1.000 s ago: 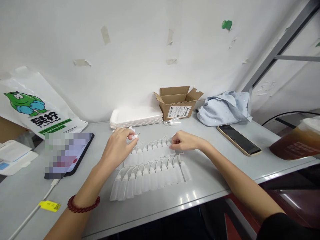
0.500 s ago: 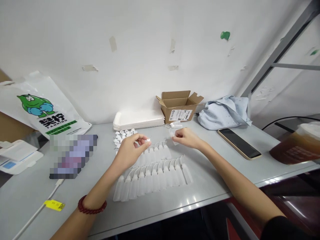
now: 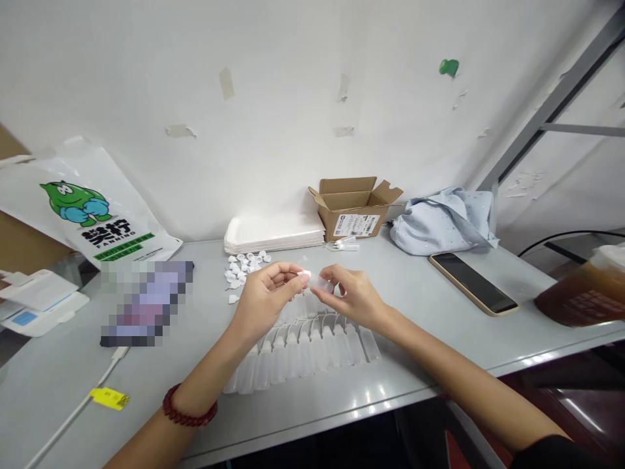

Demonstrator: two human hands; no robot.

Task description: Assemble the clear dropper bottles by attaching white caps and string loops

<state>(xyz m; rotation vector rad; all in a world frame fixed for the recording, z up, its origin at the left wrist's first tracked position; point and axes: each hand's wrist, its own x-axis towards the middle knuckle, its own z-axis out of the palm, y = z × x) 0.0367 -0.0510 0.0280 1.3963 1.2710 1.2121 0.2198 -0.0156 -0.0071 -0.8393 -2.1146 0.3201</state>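
Observation:
My left hand (image 3: 270,293) pinches a small white cap (image 3: 305,274) between thumb and fingertips. Against it, my right hand (image 3: 354,293) grips a translucent plastic bottle (image 3: 323,283), lying sideways with its neck end toward the cap. Whether the cap sits on the neck or only meets it, I cannot tell. Below my hands lies a row of similar bottles (image 3: 297,357) with thin looped strips at their tops. Behind that row, more bottles are partly covered by my hands. A pile of loose white caps (image 3: 244,266) lies just beyond my left hand.
At the back are stacked white trays (image 3: 273,234), an open cardboard box (image 3: 359,212) and a light blue cloth bag (image 3: 442,221). One phone (image 3: 471,283) lies right; a blurred device (image 3: 149,303) with a cable lies left. A drink cup (image 3: 583,286) stands at the right edge.
My right hand has moved left and nearer with the bottle, bringing it to the cap. My left hand has shifted slightly right, still pinching the cap.

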